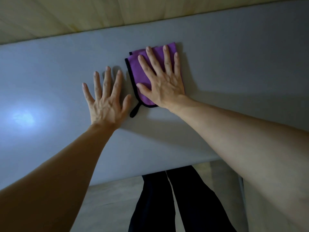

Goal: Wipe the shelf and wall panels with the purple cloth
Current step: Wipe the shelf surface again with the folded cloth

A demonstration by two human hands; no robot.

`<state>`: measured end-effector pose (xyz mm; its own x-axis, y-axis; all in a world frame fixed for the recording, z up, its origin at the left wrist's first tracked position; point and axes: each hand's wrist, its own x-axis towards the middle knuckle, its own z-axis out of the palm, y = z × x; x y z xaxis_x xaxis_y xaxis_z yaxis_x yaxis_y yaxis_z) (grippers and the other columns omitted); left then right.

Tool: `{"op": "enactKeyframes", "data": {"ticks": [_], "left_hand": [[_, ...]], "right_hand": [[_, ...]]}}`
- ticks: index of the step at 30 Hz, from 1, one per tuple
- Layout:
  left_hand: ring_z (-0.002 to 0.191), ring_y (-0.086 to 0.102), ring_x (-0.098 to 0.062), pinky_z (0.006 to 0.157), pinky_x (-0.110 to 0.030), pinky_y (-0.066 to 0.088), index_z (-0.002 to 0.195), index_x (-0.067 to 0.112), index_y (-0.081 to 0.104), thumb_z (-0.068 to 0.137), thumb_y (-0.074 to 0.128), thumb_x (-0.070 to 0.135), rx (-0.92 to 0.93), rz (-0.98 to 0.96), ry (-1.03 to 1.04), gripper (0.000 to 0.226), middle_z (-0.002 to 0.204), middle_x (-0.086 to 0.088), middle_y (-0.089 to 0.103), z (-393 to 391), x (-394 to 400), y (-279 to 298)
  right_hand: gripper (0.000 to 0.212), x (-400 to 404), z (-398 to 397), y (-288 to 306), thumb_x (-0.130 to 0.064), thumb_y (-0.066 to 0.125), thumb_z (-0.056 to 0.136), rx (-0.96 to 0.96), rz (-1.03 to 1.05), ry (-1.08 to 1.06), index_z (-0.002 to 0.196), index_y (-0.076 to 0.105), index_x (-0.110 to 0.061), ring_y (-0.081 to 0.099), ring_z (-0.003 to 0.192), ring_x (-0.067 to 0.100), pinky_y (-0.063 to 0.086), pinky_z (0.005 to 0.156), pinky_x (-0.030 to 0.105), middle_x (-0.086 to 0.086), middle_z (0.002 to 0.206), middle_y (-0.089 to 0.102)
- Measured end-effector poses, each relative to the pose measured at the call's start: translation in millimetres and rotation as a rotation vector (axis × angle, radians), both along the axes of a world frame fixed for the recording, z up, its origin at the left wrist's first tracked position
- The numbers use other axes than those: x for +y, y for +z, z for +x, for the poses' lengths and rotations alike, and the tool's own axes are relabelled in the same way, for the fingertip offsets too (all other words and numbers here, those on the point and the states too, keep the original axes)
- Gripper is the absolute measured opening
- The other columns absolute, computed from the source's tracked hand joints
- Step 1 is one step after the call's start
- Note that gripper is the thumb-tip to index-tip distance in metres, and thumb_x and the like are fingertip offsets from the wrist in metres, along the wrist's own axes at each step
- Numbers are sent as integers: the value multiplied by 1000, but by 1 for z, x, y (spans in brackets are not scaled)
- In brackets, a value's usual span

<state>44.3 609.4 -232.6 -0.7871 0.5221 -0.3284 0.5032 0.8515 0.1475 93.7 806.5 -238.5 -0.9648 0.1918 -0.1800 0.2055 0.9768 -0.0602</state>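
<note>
A folded purple cloth [136, 71] with black trim and a black hanging loop lies flat on a pale grey shelf surface [234, 64]. My right hand [164, 82] presses down on the cloth with fingers spread, palm flat over most of it. My left hand [107, 101] rests flat on the bare grey surface just left of the cloth, fingers apart, holding nothing. Its thumb is close to the cloth's black edge. A light wooden wall panel [83, 17] runs along the far edge of the shelf.
A bright light reflection [23, 118] shows on the shelf at the left. The shelf's near edge [117, 181] runs below my arms. Beneath it I see my legs in dark trousers [175, 206] and a light floor [108, 198].
</note>
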Motion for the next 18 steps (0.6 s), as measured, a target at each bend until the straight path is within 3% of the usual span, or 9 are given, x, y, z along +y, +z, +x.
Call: {"op": "enactKeyframes", "data": {"ticks": [18], "left_hand": [[152, -5, -31, 117, -64, -4, 158, 33, 0, 96, 21, 59, -7, 78, 39, 70, 167, -1, 0, 73, -3, -7]], "right_hand": [[83, -28, 92, -4, -73, 31, 90, -11, -29, 38, 160, 15, -31, 1, 152, 43, 5, 119, 63, 1, 169, 9]]}}
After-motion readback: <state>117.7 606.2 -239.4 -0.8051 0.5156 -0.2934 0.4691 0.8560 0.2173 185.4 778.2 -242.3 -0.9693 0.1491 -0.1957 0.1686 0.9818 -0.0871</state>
